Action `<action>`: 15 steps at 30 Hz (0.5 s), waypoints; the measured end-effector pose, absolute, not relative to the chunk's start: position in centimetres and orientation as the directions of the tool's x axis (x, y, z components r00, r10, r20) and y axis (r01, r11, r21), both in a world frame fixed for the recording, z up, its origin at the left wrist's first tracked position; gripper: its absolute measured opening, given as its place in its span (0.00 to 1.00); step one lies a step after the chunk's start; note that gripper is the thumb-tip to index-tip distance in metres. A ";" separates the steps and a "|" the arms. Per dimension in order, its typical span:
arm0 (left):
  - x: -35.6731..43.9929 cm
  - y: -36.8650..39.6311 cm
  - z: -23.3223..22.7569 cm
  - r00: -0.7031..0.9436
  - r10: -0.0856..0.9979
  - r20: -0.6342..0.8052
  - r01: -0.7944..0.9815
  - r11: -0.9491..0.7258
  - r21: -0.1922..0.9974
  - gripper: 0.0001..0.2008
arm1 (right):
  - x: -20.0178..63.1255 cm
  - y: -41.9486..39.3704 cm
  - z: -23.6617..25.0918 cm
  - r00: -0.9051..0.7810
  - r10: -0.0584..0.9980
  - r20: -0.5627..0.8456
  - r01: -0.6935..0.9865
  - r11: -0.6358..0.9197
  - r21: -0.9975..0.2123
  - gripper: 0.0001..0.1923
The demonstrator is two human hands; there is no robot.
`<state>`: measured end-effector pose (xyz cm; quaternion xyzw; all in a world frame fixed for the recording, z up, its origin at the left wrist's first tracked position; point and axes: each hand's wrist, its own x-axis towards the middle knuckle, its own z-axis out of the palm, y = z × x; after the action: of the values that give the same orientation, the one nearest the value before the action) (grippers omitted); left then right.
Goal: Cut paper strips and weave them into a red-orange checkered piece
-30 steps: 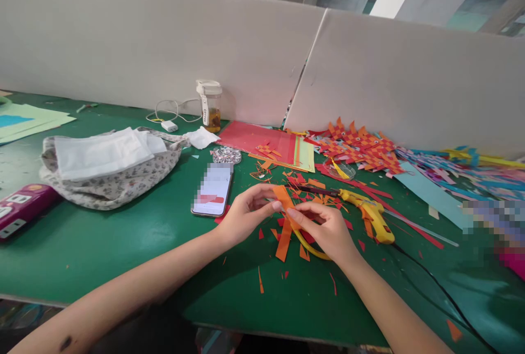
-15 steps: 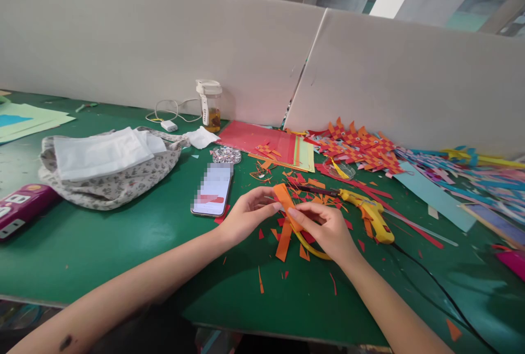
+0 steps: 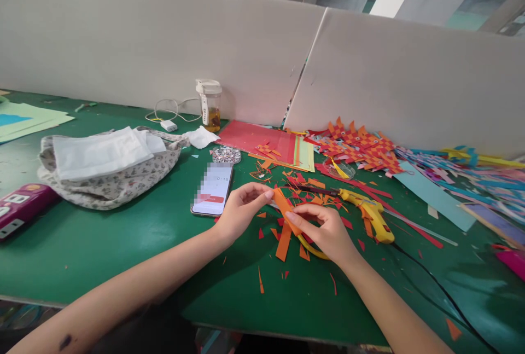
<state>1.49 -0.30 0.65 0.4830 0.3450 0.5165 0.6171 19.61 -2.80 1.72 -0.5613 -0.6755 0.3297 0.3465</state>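
Note:
My left hand [image 3: 240, 213] and my right hand [image 3: 324, 231] meet over the green table [image 3: 123, 239], both pinching one folded orange paper strip [image 3: 284, 209]. The left fingertips grip its upper end, the right fingers its lower part. A second orange strip [image 3: 283, 242] lies flat under the hands among red and orange scraps. A yellow curved handle [image 3: 310, 249], perhaps scissors, peeks out beneath my right hand. A yellow glue gun [image 3: 369, 214] lies just right of the hands.
A phone [image 3: 213, 189] lies left of my hands. A floral cloth bag [image 3: 110, 176] with white tissue sits further left, a pink power strip [image 3: 20, 206] at the left edge. Red paper sheets [image 3: 262, 140], woven paper fish [image 3: 356, 149] and coloured strips [image 3: 451, 173] line the back. Glue gun cord [image 3: 435, 283] runs right.
The orange strip has been tilted and lowered slightly between my fingers; my left fingertips have shifted to its top end. Everything else on the table stays put.

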 end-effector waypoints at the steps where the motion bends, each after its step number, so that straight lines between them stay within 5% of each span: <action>1: 1.5 -0.3 0.6 0.230 0.970 0.072 -0.301 0.000 0.954 0.11 | 19.6 -2.8 1.7 -0.131 0.986 0.098 0.531 0.154 -0.833 0.11; 15: 1.8 -0.6 -0.2 0.397 0.916 0.054 -0.207 0.032 0.978 0.12 | 19.6 -2.9 1.4 -0.208 0.962 0.176 0.513 0.260 -0.818 0.10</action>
<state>1.78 -0.60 -0.23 0.5392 0.3289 0.4396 0.6386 19.63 -2.86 1.43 -0.5193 -0.7100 0.3164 0.3551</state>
